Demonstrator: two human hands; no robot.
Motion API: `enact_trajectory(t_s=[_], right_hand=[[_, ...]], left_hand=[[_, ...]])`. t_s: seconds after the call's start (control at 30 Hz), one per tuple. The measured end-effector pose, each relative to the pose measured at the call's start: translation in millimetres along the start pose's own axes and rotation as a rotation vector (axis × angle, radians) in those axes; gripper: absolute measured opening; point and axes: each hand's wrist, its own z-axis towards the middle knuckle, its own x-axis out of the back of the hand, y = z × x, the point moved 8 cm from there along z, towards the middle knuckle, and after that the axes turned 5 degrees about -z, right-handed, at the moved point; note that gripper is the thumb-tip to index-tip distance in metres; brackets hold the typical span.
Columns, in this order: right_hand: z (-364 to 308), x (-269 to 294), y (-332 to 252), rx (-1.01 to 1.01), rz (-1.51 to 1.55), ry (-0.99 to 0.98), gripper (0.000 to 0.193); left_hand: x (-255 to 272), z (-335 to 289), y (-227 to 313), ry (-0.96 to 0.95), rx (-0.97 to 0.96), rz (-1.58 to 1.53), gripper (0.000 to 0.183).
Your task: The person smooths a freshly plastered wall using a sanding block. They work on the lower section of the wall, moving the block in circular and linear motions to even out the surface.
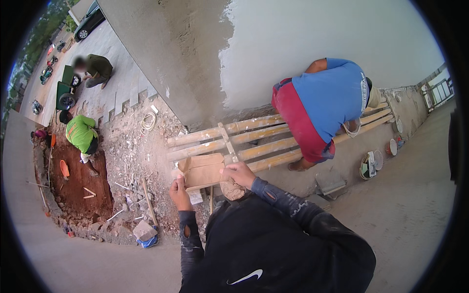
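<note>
A creased piece of brown paper is stretched between my two hands, in front of my body. My left hand pinches its near left corner, thumb uppermost. At the right edge, my right hand has its fingers closed on the paper. Just below that hand hangs a crumpled brown lump, which looks like more paper; whether it joins the sheet I cannot tell. Beyond the paper lies a platform of long wooden poles with a crosspiece.
A person in a blue shirt bends over the poles beside a partly coated wall. Buckets stand at right. At left, a person in green works in a red-earth pit; another crouches by a green cart. Rubble lies between.
</note>
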Motion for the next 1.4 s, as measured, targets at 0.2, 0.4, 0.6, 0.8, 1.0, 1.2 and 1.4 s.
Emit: enact_trajectory(t_s=[0.2,0.4,0.6,0.8,1.0,1.2,1.4], right_hand=[[-0.5,-9.0,-15.6,0.047,0.044,-0.155,0.041],[5.8,-13.6,-8.7,0.056,0.086,-0.185,0.035],[9.3,-2.4,-3.3,0.148,0.088,-0.061,0.038],[8.2,1.9,5.3,0.039,0.063,-0.088,0.037],[-0.3,3.3,0.3,0.022,-0.007,-0.121,0.040],[3.6,7.1,14.7,0.070,0.003,-0.051,0.042],[-4.8,18.9,-4.8,0.133,-0.028,-0.025,0.042]], left_hand=[[-8.9,2.8,21.0,-0.072,0.213,-0.452,0.032],[-39.4,-13.4,23.7,-0.340,0.411,-0.537,0.044],[-50.7,-13.7,20.8,-0.418,0.399,-0.329,0.034],[-63.3,-3.5,34.5,-0.471,0.195,-0.075,0.024],[-61.1,-10.7,36.6,-0.428,0.101,0.010,0.024],[-67.4,-19.4,41.6,-0.419,0.066,-0.028,0.028],[-48.7,-11.2,36.6,-0.360,0.046,-0.041,0.036]])
